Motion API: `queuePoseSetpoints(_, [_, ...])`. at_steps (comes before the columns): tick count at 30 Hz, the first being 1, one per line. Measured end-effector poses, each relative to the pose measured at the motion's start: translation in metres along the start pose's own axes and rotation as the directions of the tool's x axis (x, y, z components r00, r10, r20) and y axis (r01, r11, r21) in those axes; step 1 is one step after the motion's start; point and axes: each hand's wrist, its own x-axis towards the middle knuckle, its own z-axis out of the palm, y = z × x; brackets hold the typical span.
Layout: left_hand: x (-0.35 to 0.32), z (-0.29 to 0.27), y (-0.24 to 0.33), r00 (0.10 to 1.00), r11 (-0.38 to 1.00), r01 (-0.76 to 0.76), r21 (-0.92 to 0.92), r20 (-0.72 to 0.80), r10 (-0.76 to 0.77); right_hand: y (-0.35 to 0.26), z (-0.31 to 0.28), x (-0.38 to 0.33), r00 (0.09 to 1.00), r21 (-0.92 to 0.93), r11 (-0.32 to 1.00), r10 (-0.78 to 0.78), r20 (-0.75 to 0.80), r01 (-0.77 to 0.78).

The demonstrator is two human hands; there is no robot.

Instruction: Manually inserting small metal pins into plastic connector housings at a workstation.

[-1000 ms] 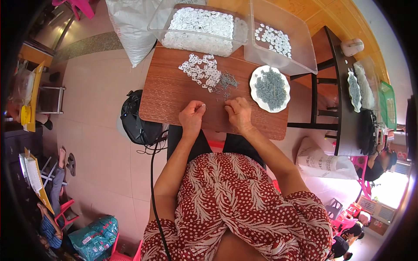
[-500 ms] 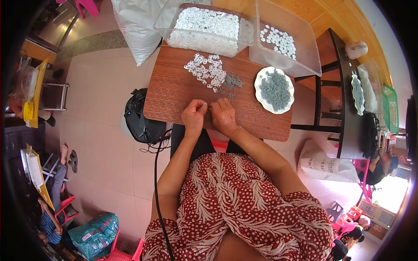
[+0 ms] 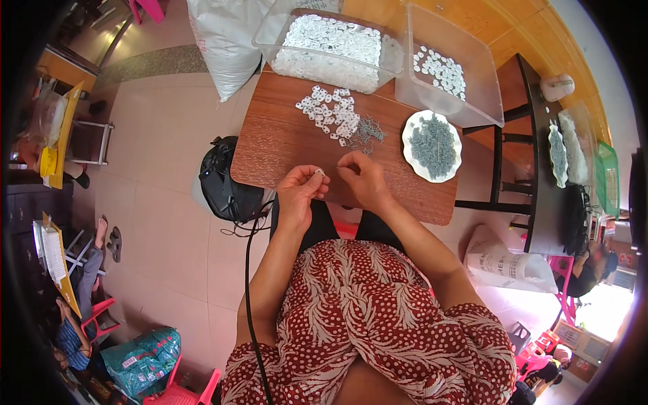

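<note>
My left hand (image 3: pixel 302 190) pinches a small white plastic piece (image 3: pixel 318 173) at its fingertips over the near part of the brown wooden table (image 3: pixel 270 142). My right hand (image 3: pixel 361 178) is close beside it, fingertips pinched toward the same piece, apparently on a thin grey nail too small to make out. A loose heap of white plastic pieces (image 3: pixel 329 113) lies on the table beyond the hands, with a few grey nails (image 3: pixel 369 129) next to it. A white plate (image 3: pixel 432 146) heaped with grey nails sits to the right.
Two clear plastic bins stand at the table's far edge: one (image 3: pixel 331 46) full of white pieces, one (image 3: pixel 447 67) with few. A white sack (image 3: pixel 223 37) leans at left. A black bag (image 3: pixel 226 189) and cable lie on the floor. A dark side table (image 3: pixel 540 155) stands right.
The two hands have come together from a little apart, and the right hand now meets the left at the white piece. The view has shifted slightly.
</note>
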Motion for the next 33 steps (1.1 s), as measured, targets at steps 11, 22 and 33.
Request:
queuePoseSetpoints(11, [-0.025,0.029,0.025,0.991,0.991,-0.129,-0.030,0.042,0.130,-0.061,-0.023,-0.002,0.977,0.564,0.807,0.072,0.200,-0.175])
queuePoseSetpoints(22, [-0.030,0.032,0.025,0.980,0.980,-0.197,0.022,0.037,0.196,-0.062,-0.018,-0.003,0.979,0.518,0.837,0.092,0.181,-0.175])
queuePoseSetpoints(33, [-0.031,0.030,0.025,0.974,0.975,-0.222,0.024,0.058,0.221,-0.067,-0.018,-0.003,0.986,0.436,0.889,0.092,0.138,-0.144])
